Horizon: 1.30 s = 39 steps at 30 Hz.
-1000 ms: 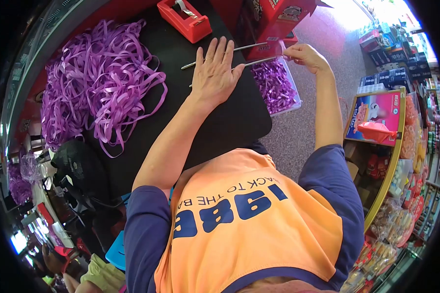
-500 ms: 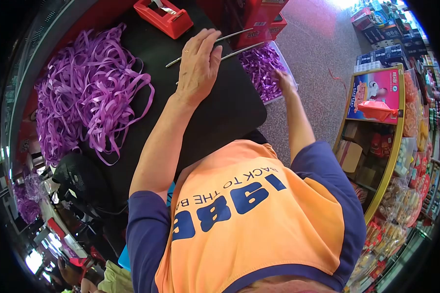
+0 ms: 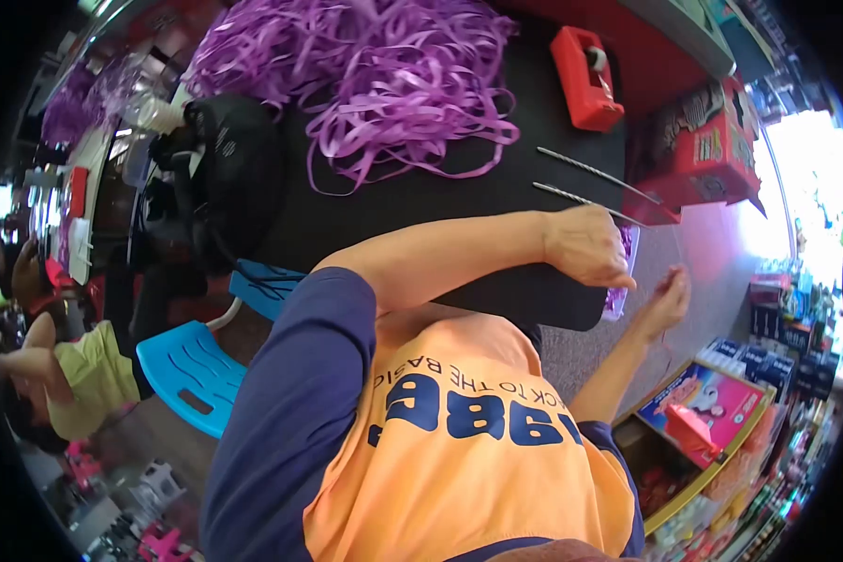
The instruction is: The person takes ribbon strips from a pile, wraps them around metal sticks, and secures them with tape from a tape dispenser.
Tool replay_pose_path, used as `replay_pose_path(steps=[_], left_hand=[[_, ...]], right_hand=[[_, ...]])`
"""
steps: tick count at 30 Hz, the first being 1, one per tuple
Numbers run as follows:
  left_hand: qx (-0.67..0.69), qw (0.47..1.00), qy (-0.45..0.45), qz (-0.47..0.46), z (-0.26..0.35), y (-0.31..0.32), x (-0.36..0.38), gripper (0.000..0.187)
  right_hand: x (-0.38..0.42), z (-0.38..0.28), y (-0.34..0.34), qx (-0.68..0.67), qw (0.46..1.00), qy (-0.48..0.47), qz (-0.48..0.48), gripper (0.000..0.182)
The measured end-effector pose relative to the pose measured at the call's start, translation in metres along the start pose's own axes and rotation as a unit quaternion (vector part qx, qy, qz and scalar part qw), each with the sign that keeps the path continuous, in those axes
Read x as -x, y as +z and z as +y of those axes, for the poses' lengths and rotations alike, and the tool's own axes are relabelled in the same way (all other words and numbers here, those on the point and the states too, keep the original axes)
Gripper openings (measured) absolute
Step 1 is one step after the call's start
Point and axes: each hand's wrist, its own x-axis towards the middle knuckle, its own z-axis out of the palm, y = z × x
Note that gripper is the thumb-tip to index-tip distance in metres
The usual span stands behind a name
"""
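Observation:
My left hand [image 3: 588,245] is closed, fingers curled down, beside two thin metal rods [image 3: 585,170] that reach past the edge of the black table [image 3: 412,220]. Any object in its fingers is too small or hidden to name. Lower right, my right hand [image 3: 663,302] is held apart from it, fingertips pressed together; what they grip cannot be made out. A white-rimmed bin [image 3: 635,258] of shiny purple pieces is partly hidden behind my left hand. A large heap of purple ribbon [image 3: 393,94] lies on the table.
A red tape dispenser [image 3: 585,80] stands at the table's back right, near a red box [image 3: 712,159]. A black bag [image 3: 239,159] and blue chair [image 3: 192,375] are left. A person [image 3: 89,370] in yellow-green is at far left. A display case [image 3: 712,412] stands lower right.
The view has turned, shifting the table and ribbon heap in the picture. My left hand has moved off the rods towards my right hand and closed. My right hand has come out of the bin.

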Motion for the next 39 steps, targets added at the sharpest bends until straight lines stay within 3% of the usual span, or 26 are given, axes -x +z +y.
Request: replay_pose_path(steps=[2, 4, 8, 10, 11, 12, 13, 14, 17, 20, 23, 25, 26, 28, 29, 30, 32, 34, 36, 37, 39], left_hand=[[0.038, 0.999, 0.013, 0.002, 0.003, 0.004, 0.0, 0.043], [0.029, 1.0, 0.001, 0.004, 0.007, 0.002, 0.0, 0.042], [0.009, 0.998, -0.058, -0.011, 0.012, -0.01, 0.001, 0.04], [0.007, 0.997, -0.066, -0.026, 0.003, -0.002, 0.003, 0.032], [0.025, 0.998, -0.048, 0.01, -0.001, 0.003, 0.003, 0.025], [0.045, 0.998, -0.028, 0.045, -0.003, 0.001, 0.003, 0.02], [0.018, 0.998, -0.054, -0.036, -0.005, -0.001, 0.004, 0.015], [0.014, 0.998, -0.057, -0.033, -0.008, -0.002, 0.005, 0.015], [0.064, 0.993, -0.093, 0.029, -0.016, 0.008, 0.004, 0.016], [0.094, 0.991, -0.088, 0.044, -0.019, 0.016, 0.003, 0.019], [0.092, 0.994, -0.05, 0.032, -0.017, 0.019, 0.003, 0.023], [0.102, 0.982, -0.001, 0.158, -0.015, 0.016, 0.002, 0.025], [0.1, 0.982, -0.003, 0.16, -0.014, 0.014, 0.003, 0.025], [0.173, 0.974, -0.016, 0.145, -0.013, 0.01, 0.003, 0.024], [0.172, 0.974, -0.018, 0.147, -0.014, 0.008, 0.003, 0.024], [0.175, 0.975, -0.015, 0.138, -0.014, 0.007, 0.003, 0.025], [0.179, 0.975, -0.014, 0.131, -0.014, 0.008, 0.004, 0.025], [0.15, 0.98, -0.015, 0.132, -0.018, 0.017, 0.004, 0.024], [0.127, 0.988, -0.028, 0.083, -0.02, 0.023, 0.006, 0.022], [0.103, 0.993, -0.042, 0.033, -0.02, 0.026, 0.006, 0.02], [0.081, 0.996, -0.045, 0.002, -0.022, 0.03, 0.006, 0.017]], right_hand=[[-0.004, -0.059, 0.044, -0.032, 0.997, -0.065, -0.032, 0.022], [0.006, -0.112, 0.083, -0.014, 0.972, -0.129, -0.198, 0.021], [0.036, -0.18, 0.16, 0.1, 0.826, -0.156, -0.533, 0.021], [0.054, -0.194, 0.202, 0.143, 0.73, -0.307, -0.593, 0.025], [0.063, -0.204, 0.22, 0.161, 0.684, -0.352, -0.618, 0.024], [0.069, -0.205, 0.238, 0.157, 0.679, -0.356, -0.622, 0.024], [0.073, -0.205, 0.257, 0.144, 0.639, -0.415, -0.632, 0.022], [0.075, -0.204, 0.275, 0.132, 0.595, -0.471, -0.637, 0.021], [0.079, -0.194, 0.322, 0.143, 0.573, -0.477, -0.651, 0.02], [0.083, -0.183, 0.361, 0.161, 0.582, -0.451, -0.657, 0.021], [0.095, -0.174, 0.384, 0.201, 0.584, -0.489, -0.615, 0.026], [0.1, -0.163, 0.396, 0.28, 0.569, -0.542, -0.552, 0.032], [0.1, -0.157, 0.401, 0.279, 0.567, -0.542, -0.554, 0.032], [0.097, -0.148, 0.411, 0.284, 0.562, -0.49, -0.604, 0.034], [0.101, -0.152, 0.414, 0.241, 0.599, -0.45, -0.616, 0.026], [0.1, -0.159, 0.414, 0.241, 0.599, -0.45, -0.617, 0.026], [0.092, -0.183, 0.412, 0.088, 0.696, -0.345, -0.624, 0.017], [0.07, -0.197, 0.419, -0.062, 0.731, -0.269, -0.624, 0.015], [0.044, -0.217, 0.416, -0.204, 0.802, -0.056, -0.559, 0.018], [0.03, -0.225, 0.411, -0.202, 0.803, -0.058, -0.557, 0.018], [0.002, -0.238, 0.394, -0.35, 0.763, -0.017, -0.543, 0.018]])
